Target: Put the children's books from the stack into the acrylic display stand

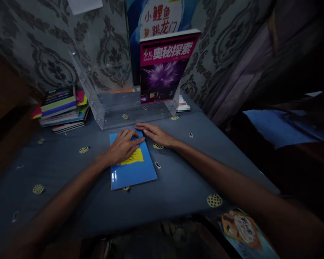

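Observation:
A thin blue book (pixel 135 174) with a yellow text patch lies flat on the cloth-covered table, in the middle of the view. Resting on its upper part is my left hand (pixel 124 145), palm down, with fingers spread and slightly bent. My right hand (pixel 154 133) reaches in at the book's upper right corner, its fingers stretched out beside the left fingertips. Whether its fingertips touch the cover or only the edge is hard to see. Just beyond both hands stands a clear acrylic rack (pixel 99 115).
A book with a purple burst cover (pixel 162 73) stands upright at the rack's right side. Several books form a stack (pixel 61 109) to the left. A large blue picture book (pixel 135 21) leans against the patterned wall. Another picture book (pixel 243 230) lies below the table's front edge.

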Available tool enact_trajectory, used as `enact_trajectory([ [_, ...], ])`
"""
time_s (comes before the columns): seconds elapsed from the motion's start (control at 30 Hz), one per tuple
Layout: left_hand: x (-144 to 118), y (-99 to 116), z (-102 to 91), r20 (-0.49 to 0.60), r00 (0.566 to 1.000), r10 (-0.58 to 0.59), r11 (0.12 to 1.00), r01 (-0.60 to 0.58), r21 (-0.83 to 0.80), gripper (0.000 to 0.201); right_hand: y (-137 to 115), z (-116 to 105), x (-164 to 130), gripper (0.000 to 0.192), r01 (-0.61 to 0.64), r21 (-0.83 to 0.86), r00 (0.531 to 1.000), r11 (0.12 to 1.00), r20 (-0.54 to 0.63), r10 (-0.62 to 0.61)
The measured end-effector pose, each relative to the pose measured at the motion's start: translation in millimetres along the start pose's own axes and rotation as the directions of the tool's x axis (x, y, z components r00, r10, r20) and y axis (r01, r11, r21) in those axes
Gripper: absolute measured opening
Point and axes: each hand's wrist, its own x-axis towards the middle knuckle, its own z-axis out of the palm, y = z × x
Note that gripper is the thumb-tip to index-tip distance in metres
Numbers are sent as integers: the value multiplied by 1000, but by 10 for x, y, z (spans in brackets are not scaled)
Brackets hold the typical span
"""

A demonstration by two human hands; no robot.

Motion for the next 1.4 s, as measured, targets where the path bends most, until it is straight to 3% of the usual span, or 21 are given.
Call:
enact_trajectory([
  [0.47,-265,547,-189,114,985,130,976,-106,-191,42,-37,65,-63,46,27,8,999,1000,19,-27],
  [0.8,-438,776,-202,97,977,190,965,-168,-204,39,-73,83,-82,48,32,-90,999,995,20,-30],
  [0.9,-433,677,-203,87,977,193,961,-170,-217,38,-72,88,-86,48,27,-138,1000,990,18,-25],
  [0.97,-443,502,-207,79,987,137,974,-120,-190,38,-71,88,-87,48,32,-164,999,986,20,-29],
  [1.07,-516,111,-208,-9,995,-99,995,98,-30,38,-74,82,-88,48,30,-191,999,981,41,-22],
  [1.17,-643,-263,-190,-99,950,-297,953,301,30,41,-81,76,-88,50,14,-230,999,973,52,-2],
  [1.27,-758,-450,-164,-121,937,-328,945,325,-45,44,-77,84,-88,50,12,-275,999,961,49,2],
  [1.4,-851,-422,-179,-127,953,-276,961,268,-70,44,-50,109,-87,50,17,-320,999,947,40,-5],
])
